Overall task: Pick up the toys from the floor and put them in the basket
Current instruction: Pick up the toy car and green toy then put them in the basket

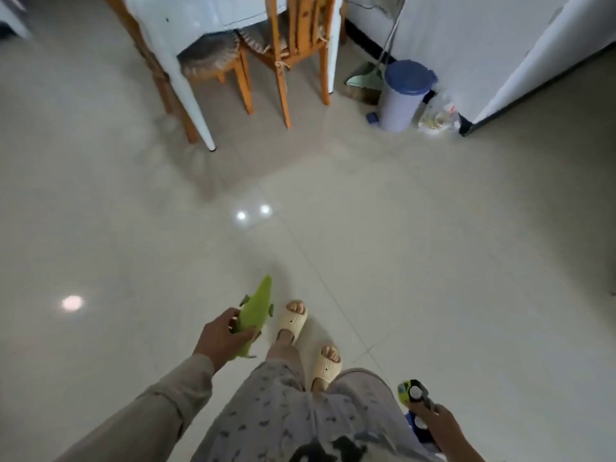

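My left hand [222, 338] grips a green toy crocodile [255, 311] around its middle, held above the floor with the snout pointing away from me. At the lower right, my right hand [436, 425] is closed on a yellow-green toy car [411, 391] with a white wheel showing; something blue sits beneath it, partly hidden by the hand. No basket is in view. My feet in cream slippers [293, 320] stand on the tiled floor between both hands.
A white table [173, 38] with wooden chairs [300, 45] tucked under it stands at the top centre. A white bin with a blue lid [405, 95], a dustpan and a plastic bag sit by the wall corner at the top right. Glossy pale tiles stretch ahead.
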A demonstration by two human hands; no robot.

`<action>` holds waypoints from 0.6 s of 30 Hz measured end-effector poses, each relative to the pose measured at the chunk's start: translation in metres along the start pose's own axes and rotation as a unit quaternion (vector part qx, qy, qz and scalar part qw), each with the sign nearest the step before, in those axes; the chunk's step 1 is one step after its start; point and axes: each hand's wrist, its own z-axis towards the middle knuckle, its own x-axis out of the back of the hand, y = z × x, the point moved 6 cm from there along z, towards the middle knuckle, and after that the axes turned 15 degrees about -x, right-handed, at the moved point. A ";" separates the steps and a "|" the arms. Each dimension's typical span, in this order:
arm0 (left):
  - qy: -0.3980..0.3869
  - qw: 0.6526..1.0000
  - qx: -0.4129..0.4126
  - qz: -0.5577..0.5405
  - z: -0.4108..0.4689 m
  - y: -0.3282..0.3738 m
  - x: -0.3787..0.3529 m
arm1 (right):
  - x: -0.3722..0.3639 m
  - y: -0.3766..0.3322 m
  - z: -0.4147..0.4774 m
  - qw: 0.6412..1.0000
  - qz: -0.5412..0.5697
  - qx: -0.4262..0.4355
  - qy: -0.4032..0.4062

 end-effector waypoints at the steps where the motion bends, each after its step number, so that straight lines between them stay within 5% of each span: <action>1: 0.017 0.999 0.026 -0.011 -0.019 -0.020 0.002 | -0.004 -0.005 0.000 0.999 -0.032 0.011 0.001; 10: 0.113 0.942 0.288 -0.129 -0.191 -0.175 -0.034 | -0.103 -0.126 -0.060 0.955 -0.266 0.131 0.001; 18: 0.125 0.902 0.360 -0.204 -0.234 -0.234 -0.041 | -0.221 -0.217 -0.136 0.911 -0.353 0.212 -0.016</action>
